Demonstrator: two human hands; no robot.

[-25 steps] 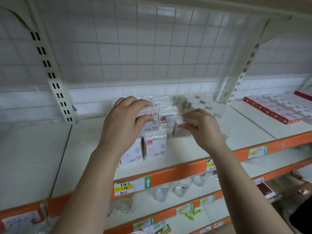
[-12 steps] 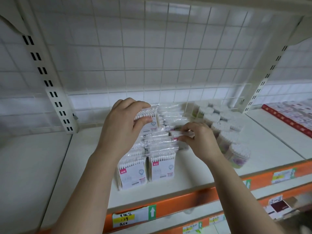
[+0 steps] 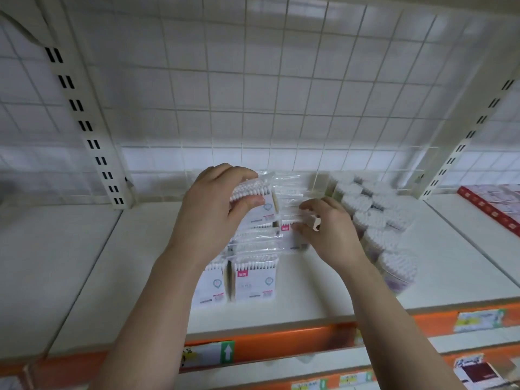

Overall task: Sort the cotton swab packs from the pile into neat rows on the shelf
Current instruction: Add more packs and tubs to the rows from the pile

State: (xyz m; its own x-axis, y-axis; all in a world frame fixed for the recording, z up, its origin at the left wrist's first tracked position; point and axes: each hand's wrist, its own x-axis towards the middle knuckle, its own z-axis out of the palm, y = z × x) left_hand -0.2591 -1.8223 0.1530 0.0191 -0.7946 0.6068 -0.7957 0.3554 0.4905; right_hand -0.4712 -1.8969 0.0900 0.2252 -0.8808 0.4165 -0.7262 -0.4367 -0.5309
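Observation:
Flat cotton swab packs stand in two rows on the white shelf (image 3: 323,291), running front to back. The front pack (image 3: 254,282) faces me with a pink label. My left hand (image 3: 209,218) grips a swab pack (image 3: 257,202) by its top, above the back of the left row. My right hand (image 3: 329,233) pinches the top of a pack (image 3: 292,220) in the right row, fingers curled on its clear wrapping. The packs behind are partly hidden by both hands.
Round tubs of cotton swabs (image 3: 380,220) stand in rows just right of my right hand. Red boxes (image 3: 495,206) lie at the far right. A wire grid back panel (image 3: 253,94) closes the shelf behind. An orange price rail (image 3: 281,342) edges the front.
The view has tilted up and closer to the shelf. My right hand has set its pack into the right row and shifted slightly toward me; my left hand keeps its pack.

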